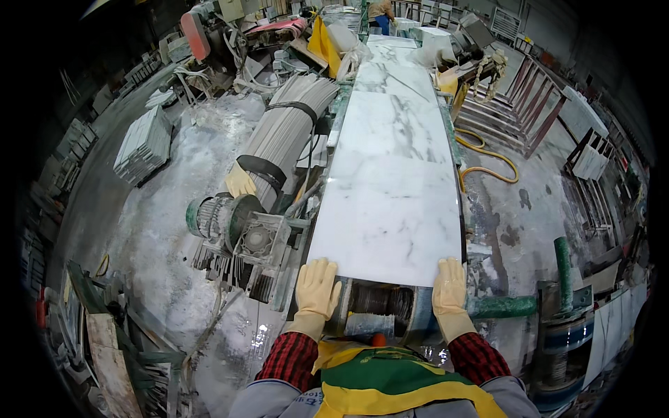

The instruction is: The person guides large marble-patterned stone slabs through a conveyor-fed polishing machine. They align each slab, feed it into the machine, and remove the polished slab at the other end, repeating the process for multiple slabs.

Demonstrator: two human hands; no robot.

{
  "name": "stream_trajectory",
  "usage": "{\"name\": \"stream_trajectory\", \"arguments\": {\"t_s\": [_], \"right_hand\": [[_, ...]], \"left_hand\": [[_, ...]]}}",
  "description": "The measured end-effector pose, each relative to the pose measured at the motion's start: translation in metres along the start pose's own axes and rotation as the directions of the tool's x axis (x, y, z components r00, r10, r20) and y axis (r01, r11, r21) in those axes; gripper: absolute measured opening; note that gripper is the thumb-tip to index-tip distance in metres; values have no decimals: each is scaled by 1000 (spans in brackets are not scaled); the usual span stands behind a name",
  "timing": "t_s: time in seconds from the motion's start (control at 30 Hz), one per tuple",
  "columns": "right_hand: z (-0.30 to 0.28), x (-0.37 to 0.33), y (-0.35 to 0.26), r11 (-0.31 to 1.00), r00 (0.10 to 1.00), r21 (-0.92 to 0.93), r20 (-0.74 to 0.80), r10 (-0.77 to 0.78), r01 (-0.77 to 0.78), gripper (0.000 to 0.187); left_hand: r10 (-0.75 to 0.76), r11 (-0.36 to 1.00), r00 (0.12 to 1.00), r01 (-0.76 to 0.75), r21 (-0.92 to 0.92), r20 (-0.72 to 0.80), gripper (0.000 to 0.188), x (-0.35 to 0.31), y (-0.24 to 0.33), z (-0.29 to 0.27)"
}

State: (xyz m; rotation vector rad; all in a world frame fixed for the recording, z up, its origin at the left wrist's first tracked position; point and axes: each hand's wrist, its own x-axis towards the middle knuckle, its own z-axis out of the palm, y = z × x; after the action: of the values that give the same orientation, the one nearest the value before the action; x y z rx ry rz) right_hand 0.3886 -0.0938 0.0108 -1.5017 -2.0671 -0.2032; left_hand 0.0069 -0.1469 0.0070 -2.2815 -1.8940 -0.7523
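Note:
A white marble slab (387,223) with grey veins lies flat at the near end of a long conveyor. More veined slabs run on behind it in a line toward the back. My left hand (316,292), in a cream glove, rests at the slab's near left corner with its fingers stretched forward. At the near right corner my right hand (449,289), gloved alike, also has its fingers extended. Neither hand grips anything that I can see. Between my hands, below the slab's front edge, shows the conveyor's end roller (380,301).
Left of the conveyor sit a dusty motor (221,217), a strapped bundle of pale strips (287,132) and a loose glove (240,181). A green pipe (503,307) juts out at right. Beyond are a yellow hose (498,176) and metal rack (519,111). A person (380,15) stands far back.

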Motion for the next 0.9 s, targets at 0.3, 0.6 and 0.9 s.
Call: {"name": "stream_trajectory", "arguments": {"t_s": [0.3,0.6,0.9], "right_hand": [[6,-12,13,1000,996,23,-83,-17,19,34],[0,10,28,999,989,50,146,-16,9,52],[28,42,48,1000,982,22,188,-10,6,60]], "left_hand": [[14,999,993,-19,44,119,53,6,-3,1],[-13,986,930,-50,161,367,66,52,-12,15],[-140,980,862,52,190,486,75,103,5,26]]}}
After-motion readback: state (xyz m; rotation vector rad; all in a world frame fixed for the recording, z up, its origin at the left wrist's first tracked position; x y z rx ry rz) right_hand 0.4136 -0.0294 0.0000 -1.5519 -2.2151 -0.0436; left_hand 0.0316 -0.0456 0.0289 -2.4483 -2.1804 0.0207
